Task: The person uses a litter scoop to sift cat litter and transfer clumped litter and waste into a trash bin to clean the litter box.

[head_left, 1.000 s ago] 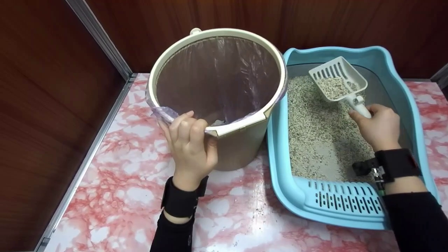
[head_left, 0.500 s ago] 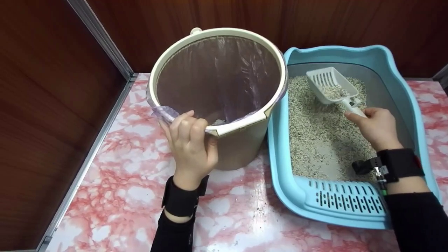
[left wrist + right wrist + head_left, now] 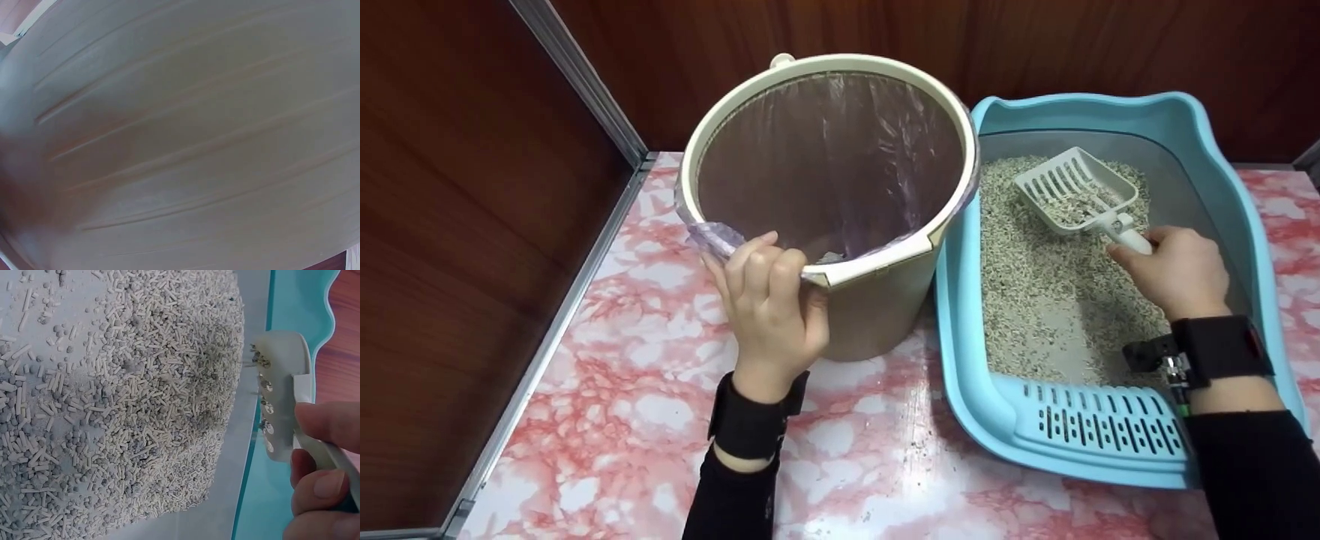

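My right hand [image 3: 1179, 274] grips the handle of a pale slotted litter scoop [image 3: 1114, 187], held above the litter [image 3: 1027, 277] in a blue litter box [image 3: 960, 330]. Some litter lies in the scoop's bowl. Bits of litter show at the scoop's slots [image 3: 267, 405] in the right wrist view, some blurred into streaks. My left hand [image 3: 769, 307] holds the front rim of a beige trash bin [image 3: 877, 315], fingers over the edge and thumb outside, on a thin purple bag [image 3: 712, 238] that lines it. The bin's ribbed outer wall [image 3: 197, 129] fills the left wrist view.
Bin and litter box stand side by side on a red-and-white marbled surface [image 3: 622, 420]. Dark wood panels [image 3: 510, 187] rise behind and at the left. The box has a slotted front ledge [image 3: 1102, 427]. Small crumbs lie on the surface before it.
The scoop dipped, tilting its bowl, then came back to a flatter angle with less litter in it. My left hand keeps its place on the bin rim.
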A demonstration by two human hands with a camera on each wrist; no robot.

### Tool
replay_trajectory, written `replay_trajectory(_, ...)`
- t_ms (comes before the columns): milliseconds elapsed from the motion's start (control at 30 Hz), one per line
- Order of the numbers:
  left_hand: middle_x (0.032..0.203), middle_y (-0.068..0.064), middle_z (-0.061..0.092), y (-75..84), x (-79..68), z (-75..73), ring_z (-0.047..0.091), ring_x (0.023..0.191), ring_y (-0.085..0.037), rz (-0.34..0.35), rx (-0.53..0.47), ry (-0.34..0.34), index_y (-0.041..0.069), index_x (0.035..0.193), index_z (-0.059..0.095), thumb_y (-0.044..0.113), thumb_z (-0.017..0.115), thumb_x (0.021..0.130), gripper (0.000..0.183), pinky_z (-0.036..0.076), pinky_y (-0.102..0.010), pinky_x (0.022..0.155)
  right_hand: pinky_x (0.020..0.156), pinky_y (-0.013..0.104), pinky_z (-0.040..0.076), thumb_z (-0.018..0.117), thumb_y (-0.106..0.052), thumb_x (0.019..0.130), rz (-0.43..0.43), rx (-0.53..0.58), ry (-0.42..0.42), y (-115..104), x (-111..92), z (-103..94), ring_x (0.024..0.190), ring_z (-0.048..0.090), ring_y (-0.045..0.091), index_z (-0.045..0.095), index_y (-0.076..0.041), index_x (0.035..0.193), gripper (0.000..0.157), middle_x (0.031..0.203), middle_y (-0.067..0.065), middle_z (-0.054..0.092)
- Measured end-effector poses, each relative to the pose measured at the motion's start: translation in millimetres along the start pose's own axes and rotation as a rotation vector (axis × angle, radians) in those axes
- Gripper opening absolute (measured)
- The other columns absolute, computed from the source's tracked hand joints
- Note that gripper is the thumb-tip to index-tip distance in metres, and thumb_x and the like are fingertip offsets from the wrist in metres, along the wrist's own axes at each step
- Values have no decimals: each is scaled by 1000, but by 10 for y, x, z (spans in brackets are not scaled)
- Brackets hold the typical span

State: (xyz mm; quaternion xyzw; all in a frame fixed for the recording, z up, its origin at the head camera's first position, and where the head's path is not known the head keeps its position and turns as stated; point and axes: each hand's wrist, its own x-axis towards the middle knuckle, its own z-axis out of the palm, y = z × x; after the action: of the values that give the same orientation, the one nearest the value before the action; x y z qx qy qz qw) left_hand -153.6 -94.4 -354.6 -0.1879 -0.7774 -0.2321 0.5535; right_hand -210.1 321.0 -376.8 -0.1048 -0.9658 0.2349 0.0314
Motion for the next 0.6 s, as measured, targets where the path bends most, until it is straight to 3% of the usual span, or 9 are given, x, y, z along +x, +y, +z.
replay_trajectory(200,88,-10,52,-1,-8,0,54,109,-31,-4,1,-2,6,94,52,14,57,78,18,15,-77,108,50,34,35,60,-45,93,2,-4,83,-9,-1,7,64,56,32,63,6,110,54,90,28,65)
replay_trajectory(300,88,-10,52,-6,-7,1,54,109,-31,-4,-2,-3,6,94,52,15,57,80,18,15,-77,108,50,31,36,61,-44,93,13,117,76,-31,9,20,60,51,20,65,4,105,49,75,12,63)
replay_trajectory(433,88,-10,52,-11,-7,5,54,109,-31,1,-4,0,6,94,52,18,55,84,16,15,-77,108,44,25,34,60,-41,96,43,464,-91,-47,20,36,48,39,5,67,-12,83,32,58,-13,49)
replay_trajectory(533,88,-10,53,-9,-7,13,54,109,-31,5,-4,8,6,94,52,25,51,92,19,16,-78,107,38,27,25,56,-36,100,51,653,-256,-45,25,42,42,34,1,62,-24,71,32,52,-14,45)
replay_trajectory(600,89,-10,54,-9,-9,20,55,108,-31,4,-7,14,6,94,52,32,46,98,27,15,-77,107,37,28,24,53,-34,101,39,698,-335,-45,30,54,40,33,0,64,-26,73,32,49,-14,44)
